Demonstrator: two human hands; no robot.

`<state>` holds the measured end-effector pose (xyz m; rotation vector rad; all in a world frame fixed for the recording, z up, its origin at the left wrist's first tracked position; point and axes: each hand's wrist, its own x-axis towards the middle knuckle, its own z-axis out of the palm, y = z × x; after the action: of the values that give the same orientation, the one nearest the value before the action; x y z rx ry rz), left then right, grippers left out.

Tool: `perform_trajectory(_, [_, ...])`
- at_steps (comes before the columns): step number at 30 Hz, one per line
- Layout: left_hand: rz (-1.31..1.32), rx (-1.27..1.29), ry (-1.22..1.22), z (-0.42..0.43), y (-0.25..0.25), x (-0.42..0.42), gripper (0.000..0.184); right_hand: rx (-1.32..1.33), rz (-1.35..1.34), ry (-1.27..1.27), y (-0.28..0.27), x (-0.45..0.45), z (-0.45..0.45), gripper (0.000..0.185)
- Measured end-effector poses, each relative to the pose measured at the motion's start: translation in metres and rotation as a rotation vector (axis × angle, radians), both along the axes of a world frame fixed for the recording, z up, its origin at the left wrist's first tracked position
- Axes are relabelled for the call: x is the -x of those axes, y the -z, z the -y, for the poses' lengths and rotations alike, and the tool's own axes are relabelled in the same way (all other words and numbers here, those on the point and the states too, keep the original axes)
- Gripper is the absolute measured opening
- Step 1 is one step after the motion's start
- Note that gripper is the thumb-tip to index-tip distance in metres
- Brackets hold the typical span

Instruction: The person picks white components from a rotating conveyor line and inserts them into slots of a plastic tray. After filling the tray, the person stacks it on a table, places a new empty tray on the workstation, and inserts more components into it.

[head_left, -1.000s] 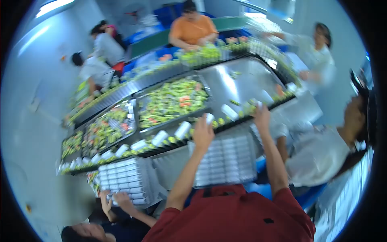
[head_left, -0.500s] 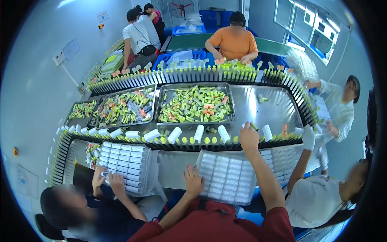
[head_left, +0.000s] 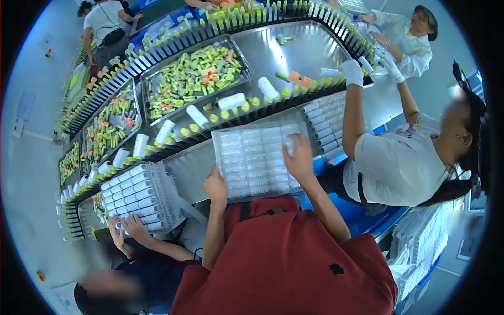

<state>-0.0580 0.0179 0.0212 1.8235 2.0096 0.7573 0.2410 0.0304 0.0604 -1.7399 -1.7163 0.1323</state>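
A clear plastic tray (head_left: pixel 231 157) with rows of moulded pockets lies tilted in front of me at the table's near edge. My left hand (head_left: pixel 216 185) is closed on its left edge, thumb uppermost. Over the tray's right part rests my right hand (head_left: pixel 300 160), thumb and fingers apart; nothing held shows between them. Beyond the tray runs a curved conveyor with yellow-green tipped holders (head_left: pixel 214 118). White cylindrical cases, such as this white case (head_left: pixel 197 116), lean along it.
Metal trays hold heaps of yellow-green parts (head_left: pixel 194 76). A stack of filled trays (head_left: pixel 134 191) stands left, by a co-worker's hands (head_left: pixel 128 229). More white cylinders (head_left: pixel 323 126) lie right, below a co-worker's gloved hand (head_left: pixel 352 72). Another person (head_left: pixel 404 42) works at the far right.
My right hand has come back from the conveyor to the tray. My left hand has gone from lying open beside the tray to gripping its edge. The view has turned and tilted down.
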Motion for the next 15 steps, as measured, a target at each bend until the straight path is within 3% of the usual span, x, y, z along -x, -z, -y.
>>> perform_trajectory(1, [0.106, -0.019, -0.010, 0.002, -0.008, 0.000, 0.025, -0.089, 0.075, 0.133, 0.010, -0.012, 0.017, 0.040])
perform_trajectory(4, [0.322, -0.146, 0.024, -0.005, 0.014, 0.011, 0.030, 0.126, -0.031, 0.215, 0.059, -0.051, 0.055, 0.046])
perform_trajectory(7, [0.310, -0.003, 0.006, -0.012, 0.034, 0.023, 0.028, 0.175, -0.228, 0.238, 0.080, -0.064, 0.070, 0.051])
perform_trajectory(8, [0.353, -0.002, 0.021, -0.013, 0.042, 0.028, 0.027, 0.208, -0.362, 0.309, 0.087, -0.066, 0.072, 0.046])
perform_trajectory(11, [0.474, 0.030, 0.050, -0.022, 0.049, 0.038, 0.026, 0.524, -0.313, 0.358, 0.096, -0.075, 0.074, 0.036])
perform_trajectory(15, [0.622, 0.144, 0.043, -0.022, 0.042, 0.045, 0.026, 0.406, -0.258, 0.300, 0.096, -0.080, 0.089, 0.030])
